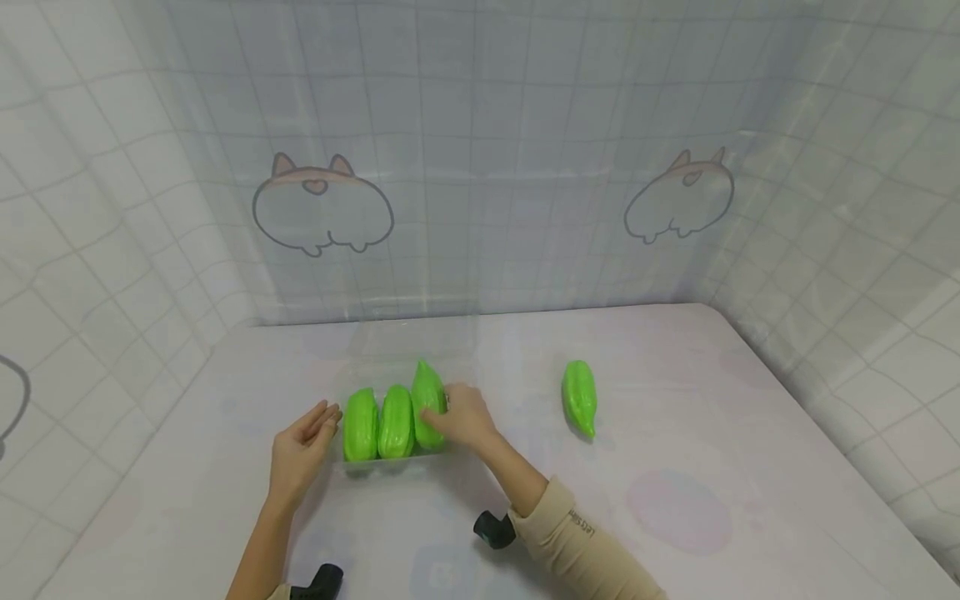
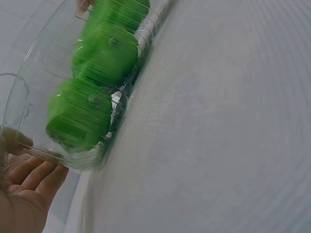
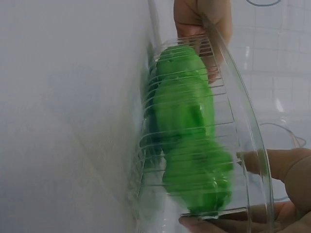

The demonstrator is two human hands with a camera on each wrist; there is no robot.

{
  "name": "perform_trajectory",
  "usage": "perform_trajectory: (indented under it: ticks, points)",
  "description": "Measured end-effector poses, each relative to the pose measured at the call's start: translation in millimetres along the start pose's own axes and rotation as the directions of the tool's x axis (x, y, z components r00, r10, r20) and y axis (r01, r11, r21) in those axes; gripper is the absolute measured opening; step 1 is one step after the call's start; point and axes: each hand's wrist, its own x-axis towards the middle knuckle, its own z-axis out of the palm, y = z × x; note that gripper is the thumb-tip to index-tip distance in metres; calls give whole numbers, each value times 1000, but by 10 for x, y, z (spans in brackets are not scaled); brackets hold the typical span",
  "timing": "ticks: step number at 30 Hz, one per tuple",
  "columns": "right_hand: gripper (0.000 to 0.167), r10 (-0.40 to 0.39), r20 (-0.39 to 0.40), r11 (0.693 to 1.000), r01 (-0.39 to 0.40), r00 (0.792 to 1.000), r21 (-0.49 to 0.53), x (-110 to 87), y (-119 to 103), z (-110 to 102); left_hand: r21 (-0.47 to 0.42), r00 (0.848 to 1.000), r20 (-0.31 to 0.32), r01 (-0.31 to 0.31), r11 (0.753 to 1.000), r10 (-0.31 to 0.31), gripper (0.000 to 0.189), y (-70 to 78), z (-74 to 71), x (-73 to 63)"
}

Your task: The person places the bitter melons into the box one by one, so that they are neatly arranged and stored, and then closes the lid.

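Tray [image 1: 457, 350], clear ribbed plastic, on table [image 1: 675, 467]: three green gourds [image 1: 396, 421] inside. Likely light, flexible, slippery; best held at end walls. Left hand [image 1: 303, 446] flat against one end; right hand [image 1: 465, 415] curls round third gourd.

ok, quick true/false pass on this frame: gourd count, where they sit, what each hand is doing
1. Three gourds sit in the clear tray. True.
2. A fourth gourd lies on the table, apart from the tray. True.
3. The right hand holds that loose gourd. False: it is on the third gourd, at the tray's right end.
4. The left hand is far from the tray. False: its fingers touch the tray's left end.
5. The gourds are yellow. False: green.
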Motion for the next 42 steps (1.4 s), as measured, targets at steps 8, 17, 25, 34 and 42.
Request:
perform_trajectory:
  ticks: [8,17,25,34,42]
  points:
    - [36,-22,45,999,24,999,-48,-9,7,-28,15,1000,1,-11,1000,11,44,-1,0,1]
    - [43,-136,127,990,140,982,-23,17,69,-84,6,1000,18,4,1000,-4,45,21,-8,-3]
    - [30,-193,114,980,196,975,-15,-12,86,-115,4,1000,10,2,1000,-2,44,1,-3,-9]
    - [47,-171,69,975,159,983,156,-18,221,-169,7,1000,0,-7,1000,7,44,-16,2,-14]
    - [53,-138,61,933,109,989,344,-23,316,-260,14,1000,-2,-8,1000,8,45,-20,7,-10]
